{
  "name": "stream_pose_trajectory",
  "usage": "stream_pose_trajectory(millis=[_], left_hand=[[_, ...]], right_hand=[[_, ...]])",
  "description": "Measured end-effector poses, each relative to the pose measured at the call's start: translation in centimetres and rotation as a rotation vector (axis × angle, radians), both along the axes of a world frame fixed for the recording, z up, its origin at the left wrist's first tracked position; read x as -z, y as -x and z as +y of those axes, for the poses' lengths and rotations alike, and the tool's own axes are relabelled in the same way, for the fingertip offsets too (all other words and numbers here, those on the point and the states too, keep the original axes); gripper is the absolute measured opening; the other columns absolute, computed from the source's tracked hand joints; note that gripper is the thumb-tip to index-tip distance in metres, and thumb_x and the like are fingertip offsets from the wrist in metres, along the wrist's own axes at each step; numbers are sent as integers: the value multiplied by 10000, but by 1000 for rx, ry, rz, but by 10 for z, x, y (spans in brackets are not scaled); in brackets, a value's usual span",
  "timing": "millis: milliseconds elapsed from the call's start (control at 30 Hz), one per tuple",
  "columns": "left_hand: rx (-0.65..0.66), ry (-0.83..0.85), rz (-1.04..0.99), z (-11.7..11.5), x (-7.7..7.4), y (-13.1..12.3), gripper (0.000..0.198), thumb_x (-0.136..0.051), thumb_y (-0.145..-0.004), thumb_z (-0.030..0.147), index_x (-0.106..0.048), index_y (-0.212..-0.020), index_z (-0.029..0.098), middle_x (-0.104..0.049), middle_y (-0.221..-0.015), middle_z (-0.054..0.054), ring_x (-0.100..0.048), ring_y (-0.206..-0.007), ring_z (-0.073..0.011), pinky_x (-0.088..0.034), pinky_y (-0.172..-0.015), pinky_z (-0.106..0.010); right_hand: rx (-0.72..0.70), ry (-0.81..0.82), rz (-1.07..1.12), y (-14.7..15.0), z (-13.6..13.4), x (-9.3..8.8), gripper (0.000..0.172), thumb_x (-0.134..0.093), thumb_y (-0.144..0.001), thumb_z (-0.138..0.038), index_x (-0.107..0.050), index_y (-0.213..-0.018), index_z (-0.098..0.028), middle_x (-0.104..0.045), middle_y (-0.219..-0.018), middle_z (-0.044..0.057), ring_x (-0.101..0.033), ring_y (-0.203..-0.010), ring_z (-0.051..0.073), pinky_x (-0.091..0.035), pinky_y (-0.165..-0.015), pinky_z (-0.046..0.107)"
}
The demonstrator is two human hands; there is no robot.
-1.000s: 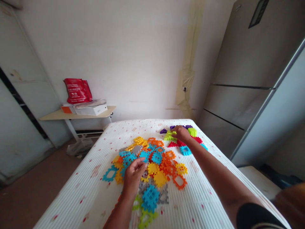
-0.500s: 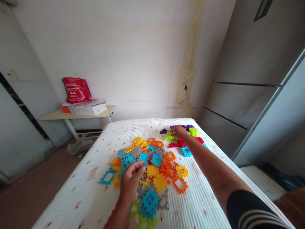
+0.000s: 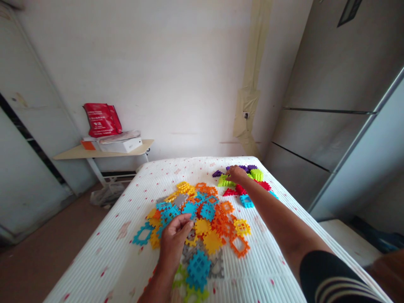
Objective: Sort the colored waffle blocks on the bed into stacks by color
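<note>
A pile of flat plastic waffle tiles in blue, orange, yellow, grey and green lies in the middle of a white ribbed mat. My left hand rests on the pile's near left side, fingers curled over grey and yellow tiles. My right hand is stretched out to the far right, its fingers down on a lime green tile in a smaller group of purple, green and red tiles. A lone blue tile lies beside my right forearm.
The mat covers a table that ends near the back wall. A beige side table at the back left carries a red bag and a white box. A grey fridge stands on the right. A plastic bag lies on the floor at the left.
My right hand has crept slightly farther onto the green tile in the far group. My left hand has stayed on the pile. The view has shifted a little.
</note>
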State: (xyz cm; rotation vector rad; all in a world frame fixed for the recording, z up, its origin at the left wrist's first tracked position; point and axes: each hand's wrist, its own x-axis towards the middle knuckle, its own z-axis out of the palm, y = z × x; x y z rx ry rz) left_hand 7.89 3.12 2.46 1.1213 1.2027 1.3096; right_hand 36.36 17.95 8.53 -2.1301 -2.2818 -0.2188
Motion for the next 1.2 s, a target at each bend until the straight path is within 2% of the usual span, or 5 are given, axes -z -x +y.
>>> stream_pose_trajectory(millis=[333, 567, 767, 967, 1200], left_hand=[[-109, -111, 98, 3, -6, 12, 319, -681, -627, 370, -680, -851, 143, -679, -747, -29, -612, -692, -151, -490, -662, -258], [-407, -258, 154, 13, -9, 72, 292, -664, -644, 367, -674, -825, 138, -662, -717, -20, -591, -652, -136, -480, -636, -249], [-95, -469, 578, -27, 3, 77, 121, -582, -747, 269, -651, -716, 176, -634, -682, -7, -562, -644, -125, -447, -616, -241], [195, -712, 930, -66, 3, 69, 107, -546, -762, 213, -626, -696, 188, -606, -714, -29, -536, -726, -160, -403, -695, -318], [131, -740, 1257, -84, 3, 68, 166, -625, -680, 242, -654, -841, 212, -615, -829, -50, -508, -822, -221, -344, -746, -394]], right_hand=[[-63, -81, 0, 9, -14, -16, 278, -603, -786, -297, -680, -1025, -179, -624, -1050, 123, -530, -1030, 250, -450, -762, 287], [-405, -484, 141, 22, -87, 3, 230, -450, -889, -224, -662, -829, -158, -643, -834, 79, -546, -820, 179, -418, -728, 269], [-600, -567, 220, 7, -167, 54, 182, -463, -892, -181, -637, -850, -151, -654, -834, 77, -546, -770, 160, -424, -703, 262], [-563, -595, 229, -14, -186, 66, 136, -501, -871, -170, -635, -876, -150, -662, -849, 77, -557, -773, 166, -440, -700, 271], [-550, -575, 264, -3, -185, 63, 185, -453, -895, -179, -634, -860, -162, -658, -834, 76, -555, -772, 160, -441, -689, 263]])
